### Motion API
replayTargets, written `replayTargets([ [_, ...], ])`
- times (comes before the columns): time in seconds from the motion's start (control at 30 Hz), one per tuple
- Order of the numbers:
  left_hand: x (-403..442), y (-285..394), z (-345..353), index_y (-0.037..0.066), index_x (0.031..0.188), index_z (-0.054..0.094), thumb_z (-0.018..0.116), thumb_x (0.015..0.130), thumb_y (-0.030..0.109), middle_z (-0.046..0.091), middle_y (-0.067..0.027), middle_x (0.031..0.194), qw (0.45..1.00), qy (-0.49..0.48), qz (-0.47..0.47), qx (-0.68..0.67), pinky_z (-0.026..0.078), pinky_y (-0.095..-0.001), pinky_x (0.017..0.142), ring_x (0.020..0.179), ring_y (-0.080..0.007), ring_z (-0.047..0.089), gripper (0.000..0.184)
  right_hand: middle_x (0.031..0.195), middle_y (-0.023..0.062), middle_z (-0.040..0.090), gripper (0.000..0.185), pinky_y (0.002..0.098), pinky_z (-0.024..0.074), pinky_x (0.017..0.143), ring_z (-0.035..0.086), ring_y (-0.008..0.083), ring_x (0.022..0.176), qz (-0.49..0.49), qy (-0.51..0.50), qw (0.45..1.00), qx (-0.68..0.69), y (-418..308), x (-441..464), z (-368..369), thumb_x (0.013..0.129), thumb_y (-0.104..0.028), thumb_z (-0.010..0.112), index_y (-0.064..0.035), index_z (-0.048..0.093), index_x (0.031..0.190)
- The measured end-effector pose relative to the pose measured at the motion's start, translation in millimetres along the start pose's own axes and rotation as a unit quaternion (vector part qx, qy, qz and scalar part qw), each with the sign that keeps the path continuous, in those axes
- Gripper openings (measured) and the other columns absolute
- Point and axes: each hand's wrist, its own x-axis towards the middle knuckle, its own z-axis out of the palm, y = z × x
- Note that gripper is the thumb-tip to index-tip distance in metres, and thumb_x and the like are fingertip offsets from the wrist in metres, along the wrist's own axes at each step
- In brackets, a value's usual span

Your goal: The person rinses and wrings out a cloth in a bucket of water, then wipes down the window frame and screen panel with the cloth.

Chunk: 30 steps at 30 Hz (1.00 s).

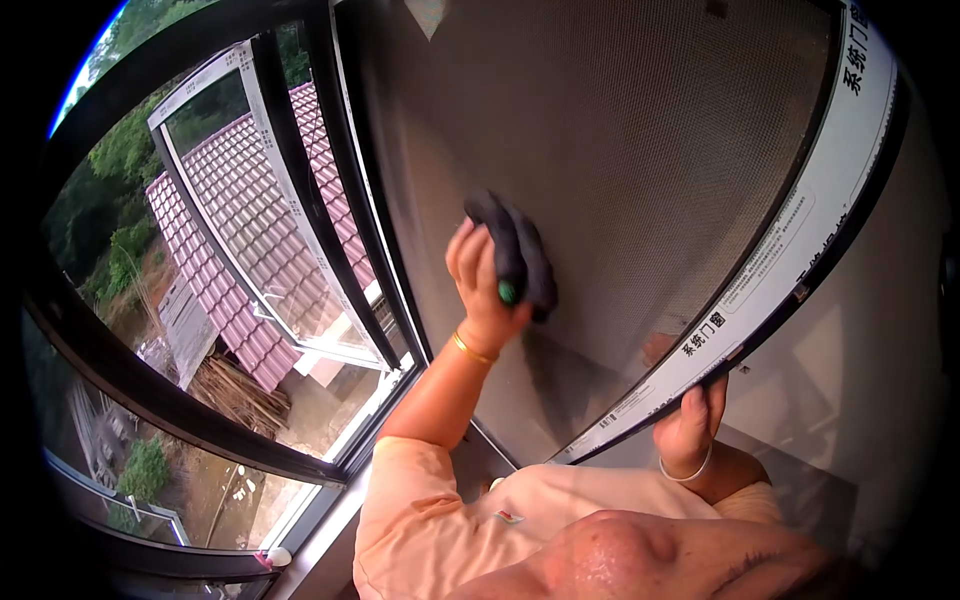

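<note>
My left hand (482, 290), with a gold bracelet at the wrist, is closed around a dark grey cloth (525, 255). A small green piece shows at the lower edge of the cloth, but I cannot tell what it is. The cloth lies against the dark mesh of a window screen (620, 160). My right hand (690, 430), with a pale bracelet, grips the lower right edge of the screen's frame (765, 265). That frame carries a white protective strip with black printed characters. Skin shows faintly at the mesh near this grip; the fingers there are partly hidden.
To the left is a dark window frame (180, 430), with an outward-opened sash (285, 200) beyond it. Outside are a pinkish tiled roof (225, 170), bundled sticks (235, 395) and greenery. A pale wall or floor surface lies right of the screen.
</note>
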Motion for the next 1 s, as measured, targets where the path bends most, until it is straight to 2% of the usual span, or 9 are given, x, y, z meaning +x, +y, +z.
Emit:
replayTargets([
  [0.13,120,-96,15,0.0,0.125,0.055,0.068,0.075,0.008,0.054,-0.0177,0.126,0.986,0.08,-0.147,-0.022,0.035,-0.0438,0.104,0.118,-0.0367,0.047,0.053,0.121,0.0264,0.057,0.064,0.046,0.0477,0.093,0.059,0.0337,0.105,0.021,0.001,1.0,-0.008,-8,-5,3,0.09,-0.026,0.045,0.0084,0.03,0.142],
  [0.23,122,-101,13,0.001,0.12,0.059,0.069,0.075,0.007,0.058,-0.0144,0.122,0.99,0.095,-0.101,0.005,0.037,-0.0413,0.1,0.115,-0.0348,0.048,0.047,0.12,0.0273,0.057,0.065,0.0458,0.0484,0.091,0.059,0.0338,0.104,0.028,0.025,0.999,-0.003,-13,-9,10,0.088,-0.025,0.044,0.0101,0.032,0.142],
  [0.3,94,-58,-3,0.001,0.117,0.059,0.073,0.067,0.008,0.057,-0.0149,0.122,0.996,0.056,-0.064,0.01,0.037,-0.043,0.101,0.113,-0.0357,0.049,0.053,0.117,0.028,0.058,0.067,0.0451,0.05,0.088,0.061,0.0332,0.099,0.007,0.042,0.999,-0.018,-8,-12,11,0.088,-0.027,0.045,0.0117,0.033,0.141],
  [0.37,44,-6,-16,0.001,0.112,0.062,0.071,0.071,0.031,0.06,-0.0144,0.117,1.0,0.01,-0.01,-0.019,0.038,-0.0465,0.1,0.114,-0.038,0.049,0.052,0.109,0.0259,0.061,0.066,0.0406,0.0506,0.082,0.062,0.0301,0.093,0.024,0.082,0.996,-0.027,-10,-11,17,0.089,-0.032,0.046,0.0125,0.038,0.137],
  [0.57,-72,95,-29,0.011,0.095,0.067,0.064,0.078,0.023,0.064,-0.0044,0.107,0.995,-0.028,0.045,-0.085,0.042,-0.0527,0.088,0.11,-0.0311,0.052,0.021,0.107,0.0247,0.059,0.067,0.0385,0.0462,0.08,0.057,0.0258,0.09,-0.015,0.085,0.996,-0.039,-8,-7,19,0.093,-0.045,0.046,0.0118,0.042,0.129],
  [0.67,-37,60,-19,0.008,0.099,0.066,0.065,0.078,0.021,0.063,-0.0074,0.111,0.997,-0.016,0.059,-0.045,0.042,-0.0532,0.088,0.111,-0.0328,0.053,0.024,0.111,0.0201,0.054,0.073,0.0383,0.0454,0.083,0.053,0.0227,0.095,-0.08,-0.089,0.981,-0.151,-18,7,8,0.089,-0.036,0.061,0.0099,0.029,0.136],
  [0.8,50,-22,-2,-0.002,0.12,0.056,0.07,0.066,0.024,0.057,-0.0186,0.122,1.0,0.007,-0.005,-0.003,0.04,-0.0506,0.098,0.118,-0.0423,0.05,0.061,0.116,0.0181,0.05,0.077,0.0395,0.0448,0.086,0.05,0.0221,0.098,0.0,-0.029,0.992,-0.122,-11,6,7,0.085,-0.028,0.066,0.006,0.024,0.14],
  [0.9,88,-104,21,-0.001,0.124,0.055,0.07,0.068,0.007,0.053,-0.0186,0.127,0.991,0.073,-0.111,0.009,0.035,-0.044,0.105,0.119,-0.0385,0.046,0.058,0.116,0.0183,0.05,0.081,0.0389,0.0445,0.085,0.049,0.0222,0.097,-0.023,-0.024,0.993,-0.115,1,4,1,0.082,-0.026,0.067,0.0061,0.022,0.141],
  [1.0,133,-189,23,-0.002,0.124,0.055,0.072,0.075,0.012,0.052,-0.0187,0.13,0.98,0.101,-0.161,0.058,0.035,-0.0424,0.106,0.122,-0.039,0.045,0.054,0.111,0.0193,0.051,0.088,0.0384,0.0439,0.082,0.048,0.0216,0.092,-0.051,-0.027,0.992,-0.113,12,4,-5,0.08,-0.025,0.068,0.0084,0.017,0.143],
])
